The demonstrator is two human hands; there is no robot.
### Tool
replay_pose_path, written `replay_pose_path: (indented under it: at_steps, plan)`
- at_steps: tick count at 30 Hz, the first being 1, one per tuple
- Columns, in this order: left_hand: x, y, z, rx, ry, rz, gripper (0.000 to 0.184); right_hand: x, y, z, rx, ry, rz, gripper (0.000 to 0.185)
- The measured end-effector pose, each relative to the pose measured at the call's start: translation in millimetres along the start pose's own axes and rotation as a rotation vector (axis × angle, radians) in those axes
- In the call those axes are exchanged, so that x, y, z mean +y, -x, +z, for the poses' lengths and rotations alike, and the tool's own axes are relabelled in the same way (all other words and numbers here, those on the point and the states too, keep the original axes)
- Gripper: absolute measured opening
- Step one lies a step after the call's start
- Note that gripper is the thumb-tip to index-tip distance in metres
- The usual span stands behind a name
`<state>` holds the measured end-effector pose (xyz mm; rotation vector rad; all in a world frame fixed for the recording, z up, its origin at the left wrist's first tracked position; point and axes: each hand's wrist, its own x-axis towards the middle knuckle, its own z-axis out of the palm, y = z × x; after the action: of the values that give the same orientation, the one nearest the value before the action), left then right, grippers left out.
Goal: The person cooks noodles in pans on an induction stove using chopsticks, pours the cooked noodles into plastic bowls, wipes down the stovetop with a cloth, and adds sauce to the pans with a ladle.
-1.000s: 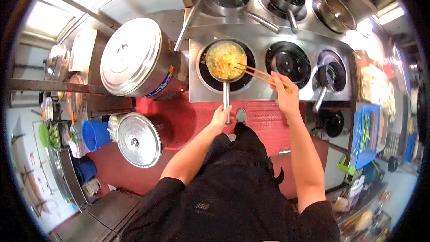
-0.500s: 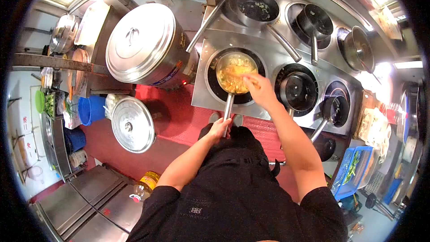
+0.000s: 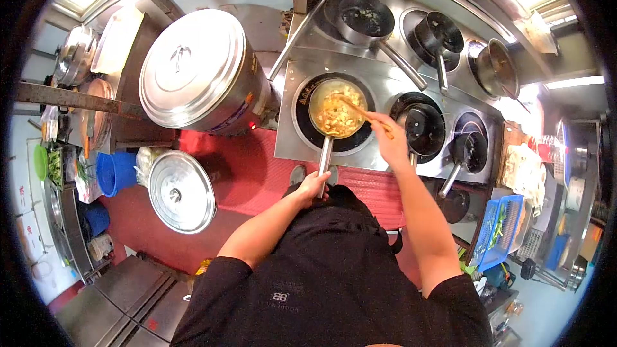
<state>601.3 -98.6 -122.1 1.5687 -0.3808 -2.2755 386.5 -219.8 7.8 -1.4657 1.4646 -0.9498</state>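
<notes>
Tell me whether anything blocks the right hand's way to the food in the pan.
Nothing visible does. The right hand holds wooden chopsticks that run over the pan's near-right rim to the food; the pan is uncovered, and the left hand grips its handle.

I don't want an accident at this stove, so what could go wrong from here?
The chopsticks reach into the yellowish food in the pan, so a hard stroke might flick some over the rim. The right hand appears close to the black pan alongside and could bump it. If the left hand slipped on the handle, the pan might swing.
</notes>
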Motion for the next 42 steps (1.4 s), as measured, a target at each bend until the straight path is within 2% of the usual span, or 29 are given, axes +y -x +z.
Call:
replay_pose_path:
  at_steps: [2, 4, 6, 7, 8, 10, 12, 15, 18, 20, 23, 25, 29, 31, 33, 34, 37, 38, 40, 42]
  plan:
    - [-1.8, -3.3, -5.1, -0.014, -0.007, 0.003, 0.032, 4.2, 8.3, 16.4, -0.094, 0.003, -0.101, 0.021]
    - [-2.2, -6.2, -9.4, -0.050, -0.004, -0.014, 0.034, 4.6, 21.8, 11.4, -0.148, -0.066, -0.040, 0.021]
    - [-1.8, -8.3, -11.6, -0.051, -0.010, -0.032, 0.034, -4.8, 32.7, -12.9, -0.211, -0.002, 0.122, 0.021]
    - [-1.5, -9.2, -12.5, -0.046, -0.013, -0.050, 0.035, 1.8, 36.3, -23.0, -0.146, -0.129, 0.166, 0.021]
    - [-2.2, -9.2, -13.5, -0.047, -0.012, -0.048, 0.035, 4.4, 36.7, -36.8, -0.101, -0.032, 0.194, 0.022]
    - [-3.0, -9.1, -15.4, -0.051, -0.022, -0.029, 0.034, 8.0, 35.7, -44.7, 0.050, -0.081, 0.152, 0.022]
    - [-2.3, -10.0, -17.2, -0.061, -0.024, -0.032, 0.034, 5.0, 33.9, -29.0, 0.076, -0.075, 0.134, 0.022]
    - [-0.5, -10.4, -15.9, -0.065, -0.019, -0.046, 0.034, 7.7, 37.0, 8.7, 0.029, -0.004, -0.045, 0.021]
    - [-1.1, -11.8, -18.1, -0.074, -0.015, -0.047, 0.034, 8.5, 44.8, -1.1, -0.073, -0.087, 0.068, 0.021]
    - [-5.1, -14.7, -21.4, -0.086, -0.009, -0.036, 0.034, 6.2, 47.1, -27.4, -0.021, -0.020, 0.170, 0.022]
    - [-7.0, -16.7, -22.7, -0.106, 0.009, -0.014, 0.034, -13.5, 45.9, -38.9, -0.065, -0.006, 0.177, 0.021]
    - [-2.1, -11.1, -20.7, -0.092, -0.021, -0.029, 0.035, -29.6, 43.9, -20.6, -0.243, 0.036, 0.068, 0.021]
    - [-0.9, -14.4, -20.7, -0.092, -0.057, -0.038, 0.035, -36.8, 9.5, 26.4, -0.248, 0.068, -0.018, 0.023]
    - [-0.9, -11.4, -21.4, -0.110, -0.036, -0.033, 0.034, -24.7, -15.1, 34.2, -0.087, 0.043, 0.003, 0.026]
    - [1.1, -9.5, -20.4, -0.110, -0.029, -0.038, 0.034, -11.6, -33.6, 13.2, -0.050, -0.073, -0.024, 0.028]
    - [1.3, -8.3, -19.7, -0.109, -0.019, -0.041, 0.034, -16.6, -37.5, -4.2, -0.064, -0.002, 0.063, 0.028]
    - [3.5, -7.4, -19.5, -0.107, -0.013, -0.055, 0.033, -24.6, -25.4, -40.0, -0.038, 0.015, 0.113, 0.027]
    - [3.7, -7.7, -19.8, -0.106, -0.009, -0.053, 0.033, -29.5, -14.4, -45.9, -0.092, 0.082, 0.145, 0.026]
    - [2.9, -8.2, -20.3, -0.108, -0.011, -0.059, 0.033, -28.1, 3.8, -43.0, -0.189, 0.149, 0.232, 0.025]
    - [6.8, -4.6, -19.4, -0.111, -0.007, -0.066, 0.033, -25.9, 16.7, -20.6, -0.171, -0.003, 0.142, 0.025]
